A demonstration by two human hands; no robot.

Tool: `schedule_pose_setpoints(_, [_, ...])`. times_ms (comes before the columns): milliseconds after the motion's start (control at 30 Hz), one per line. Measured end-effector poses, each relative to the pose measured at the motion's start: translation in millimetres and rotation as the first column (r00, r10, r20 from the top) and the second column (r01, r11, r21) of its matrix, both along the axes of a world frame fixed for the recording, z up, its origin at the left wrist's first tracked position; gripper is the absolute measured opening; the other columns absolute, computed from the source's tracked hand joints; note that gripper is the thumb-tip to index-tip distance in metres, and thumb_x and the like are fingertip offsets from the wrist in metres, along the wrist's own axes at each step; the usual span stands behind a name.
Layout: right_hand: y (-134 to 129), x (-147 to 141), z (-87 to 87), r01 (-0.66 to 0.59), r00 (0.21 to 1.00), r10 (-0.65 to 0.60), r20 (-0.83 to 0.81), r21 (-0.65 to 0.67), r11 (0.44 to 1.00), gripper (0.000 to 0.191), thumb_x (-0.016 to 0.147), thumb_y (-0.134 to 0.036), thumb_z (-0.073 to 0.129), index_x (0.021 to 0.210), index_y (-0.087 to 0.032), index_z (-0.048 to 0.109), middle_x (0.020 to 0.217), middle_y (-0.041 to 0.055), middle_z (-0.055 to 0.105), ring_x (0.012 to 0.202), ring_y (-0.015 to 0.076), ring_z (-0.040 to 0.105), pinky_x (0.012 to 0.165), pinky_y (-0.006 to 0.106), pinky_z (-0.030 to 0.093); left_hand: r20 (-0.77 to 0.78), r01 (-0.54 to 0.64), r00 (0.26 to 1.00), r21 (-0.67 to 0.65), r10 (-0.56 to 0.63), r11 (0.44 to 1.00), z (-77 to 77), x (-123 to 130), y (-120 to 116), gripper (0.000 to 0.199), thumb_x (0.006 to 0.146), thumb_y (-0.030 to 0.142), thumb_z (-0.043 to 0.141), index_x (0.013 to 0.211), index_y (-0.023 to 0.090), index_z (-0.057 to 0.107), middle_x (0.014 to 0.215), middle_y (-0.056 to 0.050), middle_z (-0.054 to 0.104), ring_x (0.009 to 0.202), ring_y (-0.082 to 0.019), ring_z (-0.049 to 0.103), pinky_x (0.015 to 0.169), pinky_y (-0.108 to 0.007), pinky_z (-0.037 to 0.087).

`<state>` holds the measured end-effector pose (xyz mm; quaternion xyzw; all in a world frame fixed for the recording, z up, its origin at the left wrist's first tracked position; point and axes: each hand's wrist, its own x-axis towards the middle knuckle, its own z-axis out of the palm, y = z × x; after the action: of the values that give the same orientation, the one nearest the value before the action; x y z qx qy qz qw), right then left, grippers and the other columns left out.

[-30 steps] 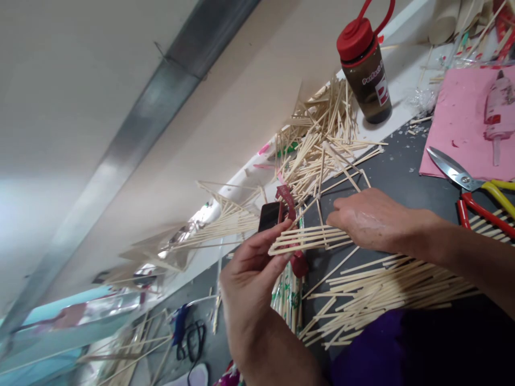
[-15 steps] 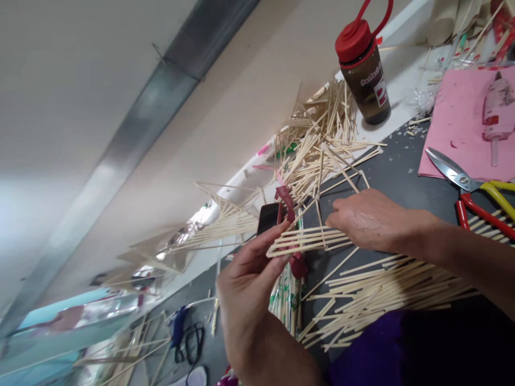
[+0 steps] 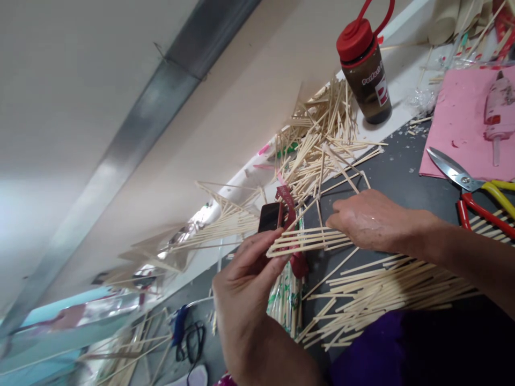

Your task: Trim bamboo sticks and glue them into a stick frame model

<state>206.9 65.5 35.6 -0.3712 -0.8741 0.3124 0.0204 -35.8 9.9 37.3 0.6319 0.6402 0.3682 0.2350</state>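
Observation:
Between the thumb and fingers of my left hand (image 3: 249,284) is the narrow left end of a stick frame (image 3: 308,238), built of thin pale wooden sticks joined in a row. My right hand (image 3: 368,220) is closed at the frame's right end, its fingertips on the sticks and partly hidden from view. Just beyond the right hand, more joined sticks (image 3: 341,166) with whitish blobs at the corners rise at angles. Under the forearm lies a spread of loose sticks (image 3: 386,295).
Scissors (image 3: 462,179) with red and yellow handles lie at right, near a glue gun (image 3: 499,112) on a pink sheet (image 3: 446,128). A red-capped bottle (image 3: 366,75) stands behind. A stick pile (image 3: 322,128) leans by the wall. A dark phone (image 3: 269,216) lies beyond the left hand.
My left hand's fingers and wrist have shifted very slightly at the frame's end. The right hand and the frame stay practically where they were.

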Motion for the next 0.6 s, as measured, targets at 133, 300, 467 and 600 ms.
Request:
schedule_pose_setpoints(133, [0.0, 0.2, 1.7, -0.01, 1.0, 0.01, 0.009, -0.001, 1.0, 0.032, 0.087, -0.006, 0.045, 0.099, -0.015, 0.073, 0.1, 0.0117, 0.072, 0.081, 0.0189, 0.066, 0.056, 0.028, 0.031, 0.004, -0.016, 1.0, 0.001, 0.016, 1.0, 1.3, 2.1, 0.4, 0.026, 0.07, 0.031, 0.083, 0.096, 0.027, 0.081, 0.097, -0.004, 0.075, 0.094, -0.022, 0.069, 0.081, -0.033, 0.057])
schedule_pose_setpoints(300, [-0.2, -0.1, 0.5, -0.012, 1.0, 0.012, -0.006, 0.004, 1.0, 0.031, 0.087, -0.006, 0.046, 0.098, -0.015, 0.073, 0.099, 0.0118, 0.072, 0.079, 0.0181, 0.065, 0.056, 0.028, 0.03, -0.003, -0.014, 1.0, 0.013, 0.014, 1.0, 2.0, 2.9, 0.1, 0.025, 0.07, 0.031, 0.082, 0.095, 0.029, 0.081, 0.097, -0.004, 0.075, 0.093, -0.021, 0.069, 0.079, -0.032, 0.058])
schedule_pose_setpoints(467, [-1.0, 1.4, -0.7, -0.002, 0.999, 0.002, -0.043, -0.005, 1.0, 0.033, 0.085, -0.005, 0.045, 0.096, -0.014, 0.074, 0.097, 0.0124, 0.072, 0.074, 0.0162, 0.062, 0.056, 0.028, 0.03, -0.003, -0.025, 1.0, 0.0, 0.025, 1.0, 3.1, 5.6, -1.6, 0.024, 0.072, 0.029, 0.082, 0.096, 0.032, 0.081, 0.099, -0.002, 0.075, 0.095, -0.021, 0.069, 0.081, -0.031, 0.057])
schedule_pose_setpoints(600, [-0.8, 0.6, -3.9, -0.004, 0.999, 0.004, -0.046, -0.003, 1.0, 0.031, 0.089, -0.01, 0.046, 0.099, -0.016, 0.074, 0.099, 0.0118, 0.072, 0.074, 0.0149, 0.06, 0.057, 0.028, 0.03, 0.021, -0.025, 0.999, 0.011, 0.024, 1.0, 4.5, 8.8, -1.5, 0.024, 0.072, 0.029, 0.082, 0.096, 0.033, 0.081, 0.098, -0.001, 0.076, 0.095, -0.02, 0.069, 0.083, -0.031, 0.056])
